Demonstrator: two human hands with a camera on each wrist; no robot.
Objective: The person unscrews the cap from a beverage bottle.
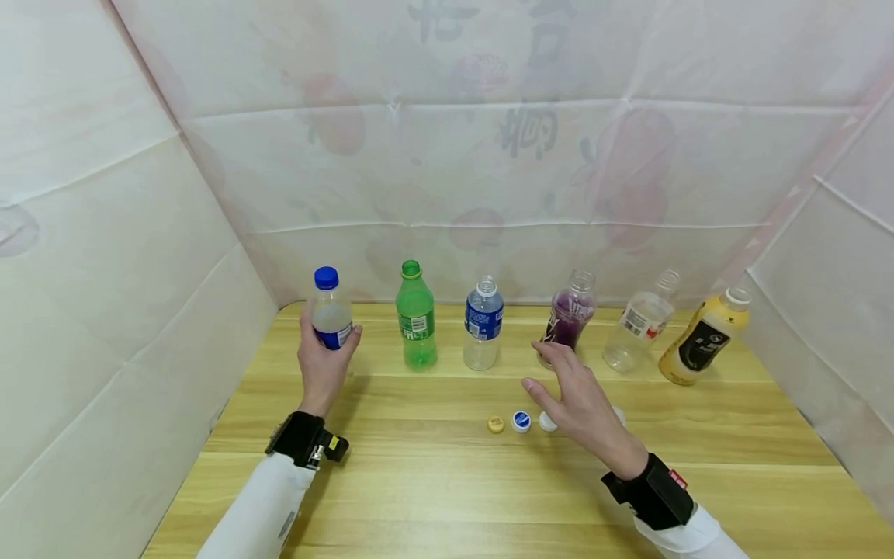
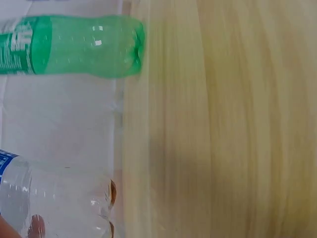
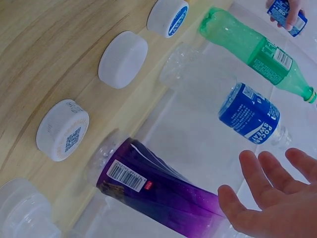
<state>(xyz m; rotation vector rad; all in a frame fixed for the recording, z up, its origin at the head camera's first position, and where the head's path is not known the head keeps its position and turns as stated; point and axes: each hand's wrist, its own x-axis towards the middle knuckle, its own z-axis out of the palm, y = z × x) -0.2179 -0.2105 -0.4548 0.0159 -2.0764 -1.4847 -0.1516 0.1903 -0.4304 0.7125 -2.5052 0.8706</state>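
Note:
My left hand (image 1: 324,369) grips a clear plastic bottle (image 1: 331,312) with a blue cap and blue label, thumb on its right side. In the left wrist view, that bottle's clear lower part (image 2: 64,193) shows beside a fingertip. The bottle stands upright at the left end of a row. My right hand (image 1: 580,400) hovers with fingers spread and holds nothing. It is over the bottle caps and in front of an uncapped bottle with a purple label (image 1: 571,317). The right wrist view shows its fingers (image 3: 257,171) near the purple bottle, with white caps (image 3: 123,59) on the table.
Uncapped bottles line the back: green (image 1: 416,318), blue-labelled clear (image 1: 483,326), clear with a white label (image 1: 637,330), and yellow (image 1: 704,335). A yellow cap (image 1: 495,424) and a blue-and-white cap (image 1: 521,421) lie on the wooden table (image 1: 419,481). Pale cloth walls (image 1: 433,171) enclose it.

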